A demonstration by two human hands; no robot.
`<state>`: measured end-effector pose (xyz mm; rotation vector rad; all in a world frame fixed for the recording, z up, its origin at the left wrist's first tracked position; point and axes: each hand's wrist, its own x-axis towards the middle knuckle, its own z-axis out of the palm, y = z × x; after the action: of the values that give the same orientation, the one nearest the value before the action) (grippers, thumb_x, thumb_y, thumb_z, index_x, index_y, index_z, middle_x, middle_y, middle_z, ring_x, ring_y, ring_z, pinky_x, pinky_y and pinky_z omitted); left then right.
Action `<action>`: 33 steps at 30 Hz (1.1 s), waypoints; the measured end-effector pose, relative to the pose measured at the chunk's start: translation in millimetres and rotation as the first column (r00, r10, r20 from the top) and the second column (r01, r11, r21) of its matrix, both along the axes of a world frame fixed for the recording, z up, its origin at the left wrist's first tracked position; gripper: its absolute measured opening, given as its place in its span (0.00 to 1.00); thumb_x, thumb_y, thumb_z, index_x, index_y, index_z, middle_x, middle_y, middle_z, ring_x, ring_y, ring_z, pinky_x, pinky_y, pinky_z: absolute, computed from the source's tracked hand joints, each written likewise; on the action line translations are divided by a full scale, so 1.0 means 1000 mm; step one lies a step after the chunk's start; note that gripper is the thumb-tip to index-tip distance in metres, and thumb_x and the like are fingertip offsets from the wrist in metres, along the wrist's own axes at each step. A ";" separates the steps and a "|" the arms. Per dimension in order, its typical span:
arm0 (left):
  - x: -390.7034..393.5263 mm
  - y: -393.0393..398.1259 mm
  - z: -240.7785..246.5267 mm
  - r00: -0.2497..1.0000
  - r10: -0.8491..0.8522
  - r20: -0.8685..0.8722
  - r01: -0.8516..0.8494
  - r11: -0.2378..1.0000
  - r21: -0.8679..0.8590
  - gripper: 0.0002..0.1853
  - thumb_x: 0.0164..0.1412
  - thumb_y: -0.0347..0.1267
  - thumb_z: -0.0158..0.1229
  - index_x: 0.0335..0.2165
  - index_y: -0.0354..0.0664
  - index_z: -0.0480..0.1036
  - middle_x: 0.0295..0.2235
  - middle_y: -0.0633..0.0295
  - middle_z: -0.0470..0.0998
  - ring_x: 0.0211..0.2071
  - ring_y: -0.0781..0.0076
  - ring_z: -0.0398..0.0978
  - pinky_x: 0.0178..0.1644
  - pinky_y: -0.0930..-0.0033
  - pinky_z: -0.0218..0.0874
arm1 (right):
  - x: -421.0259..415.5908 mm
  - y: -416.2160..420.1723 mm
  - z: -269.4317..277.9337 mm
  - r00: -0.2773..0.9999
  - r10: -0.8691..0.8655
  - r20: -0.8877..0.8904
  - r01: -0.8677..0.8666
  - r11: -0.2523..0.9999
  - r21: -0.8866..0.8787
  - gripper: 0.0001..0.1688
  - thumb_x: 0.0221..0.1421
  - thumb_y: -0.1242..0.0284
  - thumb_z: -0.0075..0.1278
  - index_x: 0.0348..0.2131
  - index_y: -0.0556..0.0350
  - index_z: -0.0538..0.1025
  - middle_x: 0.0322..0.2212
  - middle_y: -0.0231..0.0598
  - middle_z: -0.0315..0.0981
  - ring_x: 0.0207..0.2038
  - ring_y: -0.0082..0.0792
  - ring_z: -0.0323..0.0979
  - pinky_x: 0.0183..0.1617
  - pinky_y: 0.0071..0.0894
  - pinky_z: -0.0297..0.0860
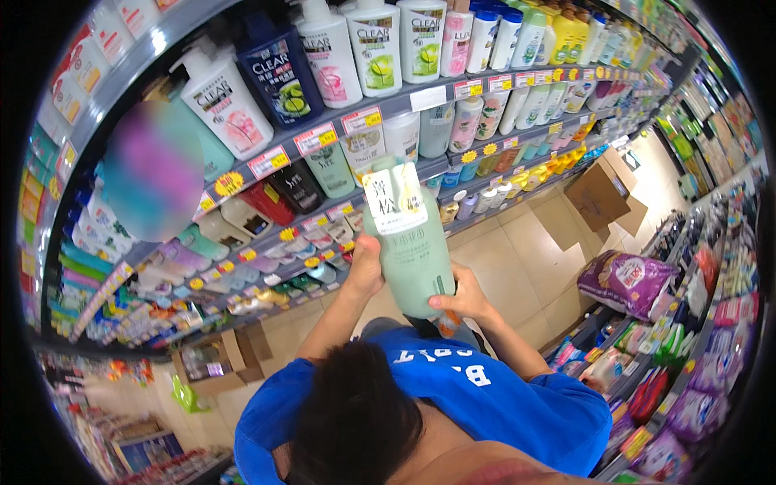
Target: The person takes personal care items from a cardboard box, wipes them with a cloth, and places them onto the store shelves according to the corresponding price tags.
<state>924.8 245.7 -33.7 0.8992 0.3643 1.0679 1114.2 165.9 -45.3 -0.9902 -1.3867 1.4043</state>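
Observation:
Both hands hold a large pale green plastic bottle (415,260) in front of my chest, its base towards me. My left hand (367,267) grips its left side, thumb against the edge. On the lower right side, my right hand (462,296) grips near the base with the thumb across the front. A white and yellow printed tag (395,200) sits around the bottle's neck and bears writing. Just below the right hand, a small orange thing (449,324) shows, too little of it to name.
Shelves ahead hold Clear pump bottles (374,51) and other toiletries above price labels (318,138). A blurred patch covers some stock at left. Open cardboard boxes (597,191) (209,364) stand on the tiled floor (515,254). A purple bag (627,282) lies on the right-hand shelving.

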 end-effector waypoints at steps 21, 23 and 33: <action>0.045 -0.007 -0.008 0.977 0.209 0.032 -0.211 0.970 0.123 0.64 0.31 0.48 0.74 0.62 0.39 0.46 0.53 0.54 0.67 0.50 0.60 0.70 0.54 0.60 0.65 | 0.008 0.104 0.051 0.959 0.008 -0.284 0.096 0.931 0.352 0.36 0.64 0.47 0.27 0.53 0.62 0.59 0.52 0.44 0.55 0.57 0.37 0.52 0.63 0.37 0.47; 0.034 0.003 -0.016 0.989 0.145 0.000 -0.143 0.978 0.149 0.66 0.30 0.50 0.74 0.62 0.39 0.45 0.51 0.56 0.68 0.50 0.62 0.70 0.53 0.60 0.65 | 0.023 0.122 0.040 0.987 0.150 0.059 -0.159 0.838 0.523 0.37 0.64 0.46 0.28 0.48 0.62 0.67 0.52 0.48 0.57 0.59 0.44 0.51 0.63 0.41 0.45; 0.012 0.006 -0.019 0.979 0.198 -0.046 -0.195 0.979 0.056 0.51 0.35 0.42 0.71 0.56 0.33 0.57 0.50 0.53 0.69 0.51 0.61 0.69 0.55 0.61 0.60 | 0.077 0.259 0.190 0.780 -0.620 0.078 0.082 0.225 0.971 0.21 0.48 0.74 0.56 0.44 0.59 0.73 0.45 0.49 0.68 0.51 0.48 0.65 0.56 0.41 0.60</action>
<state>936.4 251.5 -52.9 0.9515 0.4781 1.2419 1191.6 425.2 144.7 -0.7141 -1.7783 -0.2309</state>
